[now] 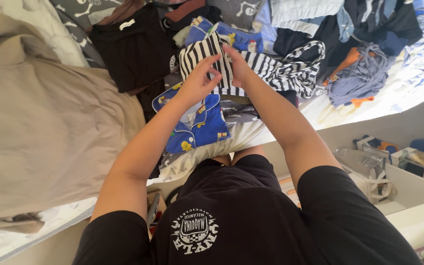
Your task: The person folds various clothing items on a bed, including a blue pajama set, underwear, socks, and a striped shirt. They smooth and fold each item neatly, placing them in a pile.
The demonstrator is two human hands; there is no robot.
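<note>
While both grip it closed-fingered, the striped garment (pixel 231 64) lies under the left hand (pixel 199 78) and right hand (pixel 236 64), above the blue pyjama top (pixel 197 122).

The person stands at the bed (pixel 369 105) and leans over a pile of clothes. Both hands are on a black and white striped shirt (pixel 251 66): the left hand (pixel 199 81) grips its folded edge with bent fingers, and the right hand (pixel 237 64) pinches the cloth just beside it. Under the striped shirt lies a blue printed pyjama top (pixel 197 125). A black shirt (pixel 133 49) lies to the left, near a big beige cloth (pixel 40 137). An open white drawer (pixel 408 181) is on the right.
</note>
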